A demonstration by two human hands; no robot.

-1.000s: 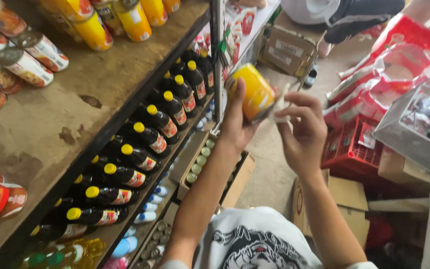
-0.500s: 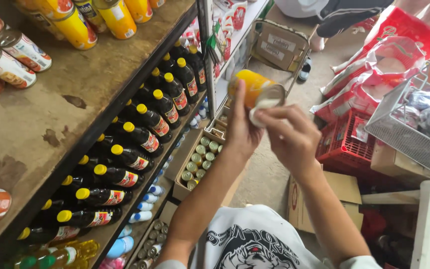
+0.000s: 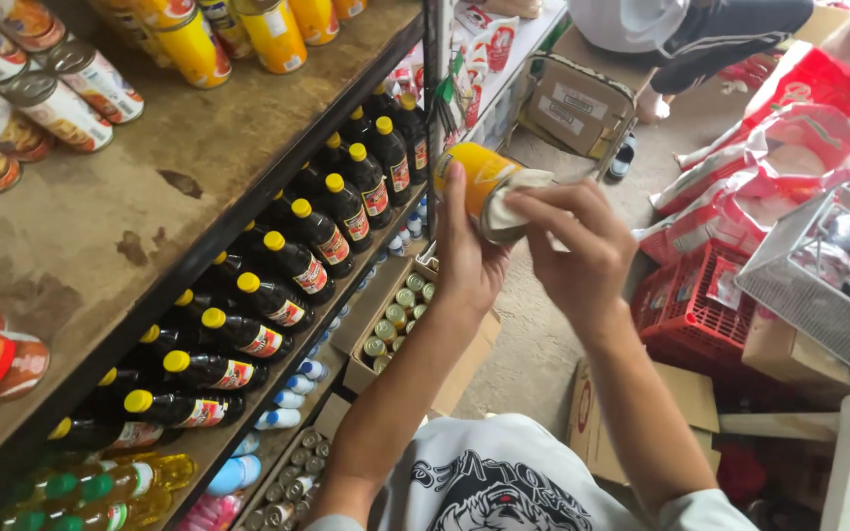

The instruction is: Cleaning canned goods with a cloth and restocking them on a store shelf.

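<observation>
Two hands meet in front of us over one yellow can point(image 3: 474, 182), which we hold tilted in the air just beside the metal upright of the shelving. Our left hand point(image 3: 464, 261) wraps the can from below, palm up, fingers curled around its side and the thumb rising along the label. Our right hand point(image 3: 573, 246) comes in from the right with its fingers bunched together, pinching a pale cloth point(image 3: 518, 192) and pressing it against the can's end. The cloth covers that end, so we cannot see the lid under it.

To our left, the top shelf point(image 3: 140, 226) is worn, stained wood with yellow cans point(image 3: 268, 29) at the far edge and labelled tins point(image 3: 41, 93) lying on their sides nearer us. On the shelf below it stand rows of dark bottles with yellow caps point(image 3: 287, 256), packed close together. Lower still, an open carton of small tins point(image 3: 400, 315) sits near the floor.

To our right, a red plastic crate point(image 3: 691, 305) rests on the floor, with red and white bags point(image 3: 789, 157) heaped behind it and a wire basket point(image 3: 819, 275) just beside it. Farther off, another person point(image 3: 681, 34) crouches on the floor next to a cardboard box point(image 3: 573, 108).
</observation>
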